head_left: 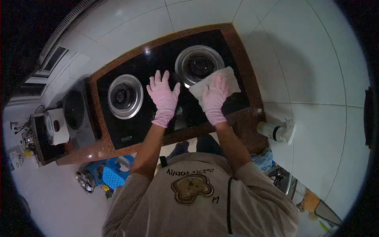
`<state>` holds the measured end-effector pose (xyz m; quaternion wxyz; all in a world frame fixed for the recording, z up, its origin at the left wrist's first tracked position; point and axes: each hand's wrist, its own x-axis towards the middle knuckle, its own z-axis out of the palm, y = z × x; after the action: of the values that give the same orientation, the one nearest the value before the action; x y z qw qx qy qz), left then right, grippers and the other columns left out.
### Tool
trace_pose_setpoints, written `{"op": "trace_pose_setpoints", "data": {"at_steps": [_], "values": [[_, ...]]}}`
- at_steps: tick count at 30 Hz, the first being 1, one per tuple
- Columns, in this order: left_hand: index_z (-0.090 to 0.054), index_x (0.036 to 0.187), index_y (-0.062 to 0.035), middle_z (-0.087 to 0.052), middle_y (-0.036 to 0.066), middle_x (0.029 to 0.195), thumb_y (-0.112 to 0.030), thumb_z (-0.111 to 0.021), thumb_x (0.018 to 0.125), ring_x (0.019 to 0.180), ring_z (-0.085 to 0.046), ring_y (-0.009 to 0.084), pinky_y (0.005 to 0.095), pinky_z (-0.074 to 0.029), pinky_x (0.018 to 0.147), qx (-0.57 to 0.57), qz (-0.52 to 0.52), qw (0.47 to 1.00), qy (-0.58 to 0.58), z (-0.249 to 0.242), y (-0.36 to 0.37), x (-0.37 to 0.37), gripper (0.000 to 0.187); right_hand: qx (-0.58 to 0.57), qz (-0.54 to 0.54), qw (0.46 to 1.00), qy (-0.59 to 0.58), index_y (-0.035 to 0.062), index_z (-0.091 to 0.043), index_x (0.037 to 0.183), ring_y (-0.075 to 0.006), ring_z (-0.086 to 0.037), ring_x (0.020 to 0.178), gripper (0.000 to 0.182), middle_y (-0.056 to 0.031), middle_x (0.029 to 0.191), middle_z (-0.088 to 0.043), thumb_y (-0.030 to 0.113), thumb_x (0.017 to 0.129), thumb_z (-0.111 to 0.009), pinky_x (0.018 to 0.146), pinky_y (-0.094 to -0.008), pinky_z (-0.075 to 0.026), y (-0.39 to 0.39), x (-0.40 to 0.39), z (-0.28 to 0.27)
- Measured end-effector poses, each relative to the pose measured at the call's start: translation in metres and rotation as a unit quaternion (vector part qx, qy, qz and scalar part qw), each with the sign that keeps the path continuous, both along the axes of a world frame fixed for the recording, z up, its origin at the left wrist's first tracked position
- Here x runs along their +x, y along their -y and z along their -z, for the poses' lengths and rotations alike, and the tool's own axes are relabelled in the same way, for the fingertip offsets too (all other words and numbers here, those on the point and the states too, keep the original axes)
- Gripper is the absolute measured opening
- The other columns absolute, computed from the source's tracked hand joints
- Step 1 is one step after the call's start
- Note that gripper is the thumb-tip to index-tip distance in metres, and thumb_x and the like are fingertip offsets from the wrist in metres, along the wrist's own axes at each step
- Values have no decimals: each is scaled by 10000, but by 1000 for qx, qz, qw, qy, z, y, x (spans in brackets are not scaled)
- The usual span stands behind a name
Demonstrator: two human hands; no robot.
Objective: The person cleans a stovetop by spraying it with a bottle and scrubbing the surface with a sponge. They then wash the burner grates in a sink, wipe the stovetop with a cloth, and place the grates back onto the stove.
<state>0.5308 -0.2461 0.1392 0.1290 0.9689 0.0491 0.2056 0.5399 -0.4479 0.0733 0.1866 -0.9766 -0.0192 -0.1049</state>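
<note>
A black glass gas hob [158, 63] with two round burners lies in front of me. Both my hands wear pink gloves. My left hand [164, 96] rests with fingers spread on the glass between the left burner [125, 96] and the right burner [199, 65]. Under my right hand [216, 96] is a whitish cloth [232, 78], pressed flat on the hob beside the right burner's lower right rim. The fingers of that hand lie stretched out over the cloth, and its underside is hidden.
A spray bottle [272, 131] stands at the right corner of the brown stone counter [252, 87], by the tiled wall. On the left are a dark appliance [79, 114] and a white rice cooker [57, 126]. A blue basket [114, 173] sits below the counter at left.
</note>
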Motion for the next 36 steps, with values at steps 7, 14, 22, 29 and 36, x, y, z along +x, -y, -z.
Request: {"op": "trace_pose_setpoints", "data": {"at_steps": [7, 14, 22, 29, 36], "values": [[-398, 1544, -168, -302, 243, 1600, -575, -788, 724, 1436, -314, 485, 584, -333, 1143, 18, -39, 985, -168, 9, -1, -6, 995, -54, 3, 998, -17, 86, -434, 1503, -435, -330, 1428, 667, -133, 1593, -354, 377, 922, -584, 1170, -601, -240, -2, 4, -9], [-380, 1553, -191, -272, 222, 1613, -533, -810, 682, 1443, -310, 460, 532, -358, 1137, 6, -16, 990, -140, 18, -9, -7, 1030, 86, 167, 981, -41, 220, -585, 1346, -413, -388, 1367, 481, -92, 1519, -431, 217, 874, -677, 1138, -582, -325, -2, 49, -14], [-406, 1535, -156, -303, 269, 1581, -473, -841, 674, 1395, -348, 503, 552, -377, 1134, -19, 1, 992, -122, 15, -10, -5, 1016, 267, -137, 948, -102, 133, -698, 1227, -344, -404, 1381, 389, -90, 1376, -566, 64, 846, -724, 1160, -483, -366, 66, 134, -1], [-413, 1537, -160, -281, 260, 1594, -466, -843, 659, 1424, -322, 491, 538, -348, 1149, -34, -7, 990, -134, 15, -11, -3, 1024, 130, -133, 979, -79, 95, -734, 1154, -314, -531, 1292, 361, -86, 1287, -641, 10, 804, -712, 1041, -457, -481, 59, 149, 6], [-408, 1539, -165, -272, 259, 1597, -463, -853, 646, 1430, -318, 489, 536, -349, 1149, -33, -10, 987, -158, 12, -10, -2, 1042, 18, -256, 962, -93, 140, -770, 856, -295, -661, 852, 132, -82, 908, -694, 54, 764, -733, 764, -404, -558, 42, 208, -37]]}}
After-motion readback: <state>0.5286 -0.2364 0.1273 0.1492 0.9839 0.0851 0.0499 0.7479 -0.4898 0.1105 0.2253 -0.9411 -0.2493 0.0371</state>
